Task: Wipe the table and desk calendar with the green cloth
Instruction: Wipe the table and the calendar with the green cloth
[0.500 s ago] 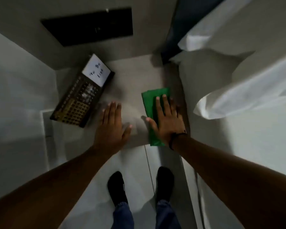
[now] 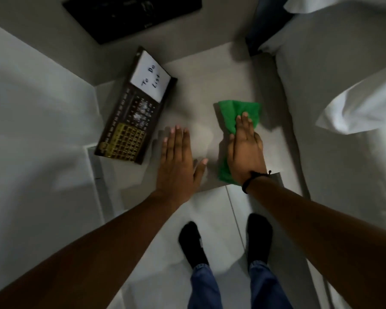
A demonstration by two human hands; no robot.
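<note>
The right hand (image 2: 245,150) lies flat on the green cloth (image 2: 239,114) and presses it against the table (image 2: 201,85), with the fingers stretched forward and held close together, not curled around the fabric. The cloth is crumpled; one part spreads out beyond the fingertips toward the far side of the table, and another part comes out under the wrist, near the front edge. A dark band (image 2: 251,179) goes around the right wrist. The left hand (image 2: 178,161) rests on the bare table surface just beside the right one, palm down, with the fingers straight and together and the thumb spread toward the cloth; it holds nothing. The two hands are apart, with a strip of table between them. The desk calendar (image 2: 134,114) lies on the left part of the table, turned diagonally, with its near corner close to the left hand but not touching it. Its upper part carries a white card with the words "To Do List" written by hand, and its lower part shows a dark grid of dates and a yellow grid. A dark flat panel (image 2: 132,16) is on the wall behind the table. White bedding (image 2: 343,90) is at the right side of the table. Below the table edge, two feet in black socks (image 2: 194,244) stand on the pale floor (image 2: 156,253).
</note>
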